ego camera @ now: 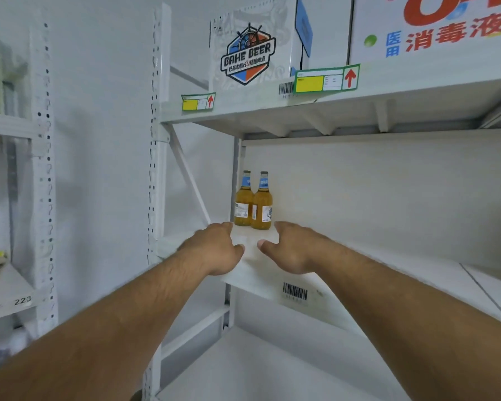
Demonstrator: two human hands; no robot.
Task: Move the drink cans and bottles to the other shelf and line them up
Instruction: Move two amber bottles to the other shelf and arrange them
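Two bottles (253, 202) stood upright, touching side by side, at the back left corner of the middle shelf (359, 273), close to the rear post. Left hand (214, 248) and right hand (287, 250) hovered just short of them, fingers relaxed, holding nothing. Step judged: either just set down or about to be grasped (cannot tell which). Next move probably calls for one hand to each bottle, gripped around the body. Room: shelf ran bare to the right; diagonal brace (190, 175) and post hemmed the left. Upper shelf (330, 108), bearing a beer box (249, 53), left headroom above the caps.
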